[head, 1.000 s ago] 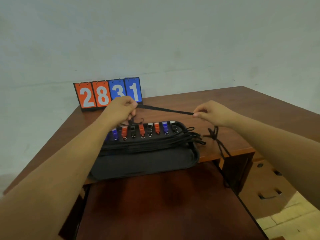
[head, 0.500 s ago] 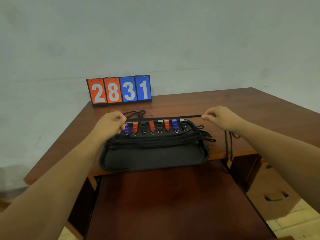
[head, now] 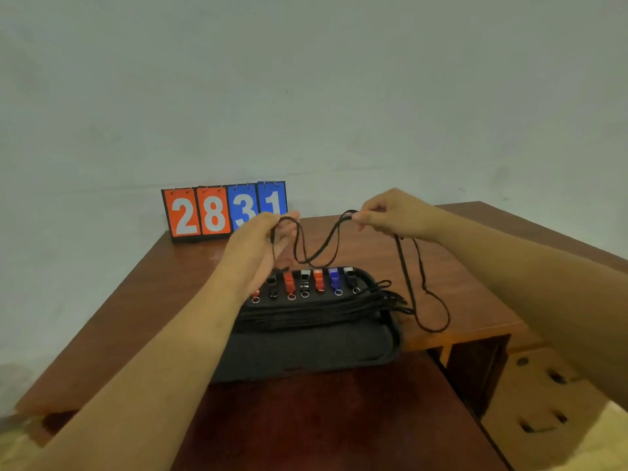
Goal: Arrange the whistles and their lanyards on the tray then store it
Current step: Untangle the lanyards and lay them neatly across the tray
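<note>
A thin black cord lanyard (head: pixel 319 248) is pinched at one end by the left hand (head: pixel 263 244) and at the other by the right hand (head: pixel 390 215); slack sags between them. Below both hands, the black fabric tray (head: pixel 306 348) carries a row of small plastic whistles (head: pixel 317 282). The row's left end is hidden behind the left wrist.

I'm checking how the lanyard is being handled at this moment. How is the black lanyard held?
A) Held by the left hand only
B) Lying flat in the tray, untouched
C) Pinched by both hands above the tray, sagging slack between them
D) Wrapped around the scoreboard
C: the left hand and right hand each pinch the black lanyard, which droops in a loop between them above the tray.
</note>
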Demonstrator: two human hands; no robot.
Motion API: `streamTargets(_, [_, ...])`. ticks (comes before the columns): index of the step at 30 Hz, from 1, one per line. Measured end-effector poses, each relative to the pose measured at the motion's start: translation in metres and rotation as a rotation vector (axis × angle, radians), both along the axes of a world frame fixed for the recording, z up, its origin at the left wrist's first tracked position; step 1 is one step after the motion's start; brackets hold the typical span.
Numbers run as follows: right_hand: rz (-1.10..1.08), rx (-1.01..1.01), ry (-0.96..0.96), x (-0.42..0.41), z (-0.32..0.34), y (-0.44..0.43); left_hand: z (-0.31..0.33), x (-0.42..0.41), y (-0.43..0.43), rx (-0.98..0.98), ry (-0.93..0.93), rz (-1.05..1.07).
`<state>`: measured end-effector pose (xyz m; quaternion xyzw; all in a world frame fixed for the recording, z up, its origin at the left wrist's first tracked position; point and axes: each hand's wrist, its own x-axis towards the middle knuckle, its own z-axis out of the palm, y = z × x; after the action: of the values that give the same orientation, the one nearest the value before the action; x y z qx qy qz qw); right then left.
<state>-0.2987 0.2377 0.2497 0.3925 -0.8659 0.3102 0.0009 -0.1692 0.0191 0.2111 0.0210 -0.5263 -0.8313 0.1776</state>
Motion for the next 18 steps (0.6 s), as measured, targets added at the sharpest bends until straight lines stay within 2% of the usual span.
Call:
streamTargets(2, [0.091,0.021,-0.036,0.013,0.006,-0.012,0.013,-0.005,0.023,0.007,0.074,-0.1])
streamTargets(4, [0.16,0.009,-0.063,0.022,0.008,-0.017,0.022,-0.008,0.042,-0.106,0.051,-0.127])
streamTargets(8, [0.178,-0.017,-0.09,0.023,0.004,-0.009,0.016,-0.021,0.047,-0.674,-0.097,0.022])
streamTargets(10, [0.153,-0.028,-0.085,0.019,0.002,0.0,0.009,-0.024,0.043,-1.051,-0.134,0.057])
streamTargets(12, [0.119,-0.027,-0.071,0.013,0.0,0.009,0.001,-0.026,0.038,-1.427,-0.164,-0.051])
streamTargets(13, [0.097,-0.024,-0.069,0.008,-0.001,0.013,-0.002,-0.026,0.034,-1.495,-0.176,-0.113])
streamTargets(14, [0.078,-0.023,-0.076,0.004,-0.003,0.018,-0.004,-0.026,0.03,-1.465,-0.197,-0.162])
streamTargets(15, [0.066,-0.02,-0.092,0.0,-0.005,0.022,-0.005,-0.027,0.026,-1.357,-0.226,-0.201])
streamTargets(18, [0.047,0.033,-0.133,-0.011,-0.016,0.035,-0.007,-0.031,0.017,-0.905,-0.262,-0.224])
